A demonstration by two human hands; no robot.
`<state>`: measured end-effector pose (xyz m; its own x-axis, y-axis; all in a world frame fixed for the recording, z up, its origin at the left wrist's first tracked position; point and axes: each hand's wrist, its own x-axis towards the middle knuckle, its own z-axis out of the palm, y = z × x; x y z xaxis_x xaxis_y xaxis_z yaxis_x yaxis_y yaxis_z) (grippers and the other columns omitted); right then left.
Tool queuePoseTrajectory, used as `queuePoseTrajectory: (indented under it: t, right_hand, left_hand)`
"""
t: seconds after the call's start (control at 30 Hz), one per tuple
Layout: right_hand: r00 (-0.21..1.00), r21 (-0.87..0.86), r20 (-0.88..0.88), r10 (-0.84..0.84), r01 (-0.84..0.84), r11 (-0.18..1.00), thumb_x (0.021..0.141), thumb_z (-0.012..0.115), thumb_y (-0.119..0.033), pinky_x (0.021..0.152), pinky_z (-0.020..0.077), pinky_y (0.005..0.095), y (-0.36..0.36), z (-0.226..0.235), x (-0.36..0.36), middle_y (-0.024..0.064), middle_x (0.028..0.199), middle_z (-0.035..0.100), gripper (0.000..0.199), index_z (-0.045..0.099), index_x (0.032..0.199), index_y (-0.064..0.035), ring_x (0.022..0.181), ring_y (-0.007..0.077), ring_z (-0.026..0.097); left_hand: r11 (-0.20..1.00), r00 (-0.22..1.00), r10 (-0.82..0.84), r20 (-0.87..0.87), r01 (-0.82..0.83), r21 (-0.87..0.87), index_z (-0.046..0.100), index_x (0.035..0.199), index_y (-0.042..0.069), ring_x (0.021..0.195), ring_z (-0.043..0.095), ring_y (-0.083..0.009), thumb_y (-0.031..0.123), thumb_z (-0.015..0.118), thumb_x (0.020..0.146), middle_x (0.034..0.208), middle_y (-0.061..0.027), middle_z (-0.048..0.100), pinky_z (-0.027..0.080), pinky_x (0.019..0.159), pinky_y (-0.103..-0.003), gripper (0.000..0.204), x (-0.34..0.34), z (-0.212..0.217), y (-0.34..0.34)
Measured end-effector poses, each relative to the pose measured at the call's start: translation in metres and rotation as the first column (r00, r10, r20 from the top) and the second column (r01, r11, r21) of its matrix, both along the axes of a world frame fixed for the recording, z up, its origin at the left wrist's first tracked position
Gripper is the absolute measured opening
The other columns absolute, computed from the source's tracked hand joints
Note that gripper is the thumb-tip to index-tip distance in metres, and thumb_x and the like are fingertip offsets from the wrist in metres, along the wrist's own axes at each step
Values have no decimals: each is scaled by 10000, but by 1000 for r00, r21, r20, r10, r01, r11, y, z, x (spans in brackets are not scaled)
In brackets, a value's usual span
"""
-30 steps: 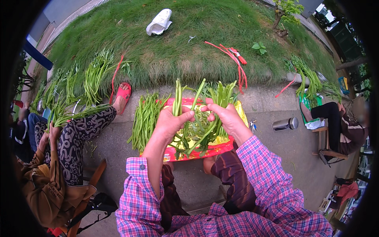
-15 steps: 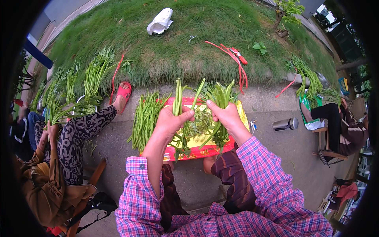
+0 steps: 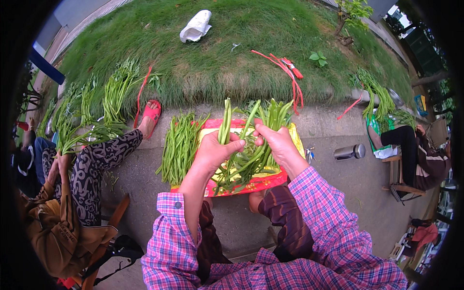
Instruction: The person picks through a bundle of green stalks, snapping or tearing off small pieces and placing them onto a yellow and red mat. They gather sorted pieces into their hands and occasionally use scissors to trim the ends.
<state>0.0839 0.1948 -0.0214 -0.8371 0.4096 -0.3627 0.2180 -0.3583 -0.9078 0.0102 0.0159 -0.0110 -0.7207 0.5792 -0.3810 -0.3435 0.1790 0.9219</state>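
Observation:
My left hand (image 3: 216, 151) is closed round a small bunch of long green vegetable stems (image 3: 225, 123), which stand upright above the fist. Beside it my right hand (image 3: 276, 140) grips a thicker bunch of the same stems (image 3: 278, 115), with leafy ends hanging below. One stem slants between the two hands. Beneath them lies a red and yellow plastic sack (image 3: 263, 183) with loose leaves and stems on it. A neat heap of trimmed stems (image 3: 178, 150) rests along the sack's left side.
At the left a seated person in patterned trousers (image 3: 89, 166) holds leafy stems (image 3: 72, 135). A steel flask (image 3: 350, 152) lies to the right. Red straps (image 3: 285, 67) and a white bag (image 3: 195, 26) are on the grass (image 3: 232, 38). More stems (image 3: 379, 96) lie far right.
My two hands have come closer together, the left one shifting slightly right with its bunch. The leafy ends under the right hand now spread further left over the sack.

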Motion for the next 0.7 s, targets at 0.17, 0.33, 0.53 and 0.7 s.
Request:
queuePoseTrajectory:
  t: [0.17, 0.33, 0.53, 0.7]
  right_hand:
    - [995, 78, 96, 14, -22, 997, 873, 630, -110, 599, 485, 258, 3, 6, 3, 98, 881, 706, 290, 638, 1123, 37, 614, 118, 588]
    - [995, 188, 100, 28, -46, 981, 864, 668, -120, 557, 483, 245, 0, 5, 0, 78, 838, 695, 250, 648, 1059, 35, 607, 113, 589]
    - [989, 261, 146, 9, -47, 964, 869, 729, -233, 504, 438, 233, 1, 7, 1, 25, 750, 630, 249, 654, 940, -6, 578, 94, 556]
    - [999, 88, 35, -27, 24, 996, 889, 709, -355, 534, 408, 246, 0, 0, -1, -4, 697, 580, 303, 646, 898, -59, 574, 77, 519]
  left_hand:
    - [999, 999, 47, 7, -47, -5, 669, 894, 61, 529, 458, -26, 187, 778, 821, 734, -10, 686, 347, 478, -188, 183, -3, 5, -1]
    - [1000, 999, 11, -39, -11, -7, 667, 901, 62, 547, 470, -30, 192, 775, 824, 742, -6, 684, 360, 493, -195, 186, -5, -2, -1]
    - [1000, 999, 19, -50, -19, 9, 667, 894, 66, 558, 488, -34, 190, 774, 824, 741, -4, 682, 369, 501, -194, 178, -4, -2, -1]
    - [999, 999, 2, -49, -4, -38, 666, 888, 59, 554, 494, -40, 181, 781, 816, 743, -16, 685, 379, 505, -201, 182, -1, -3, 1]
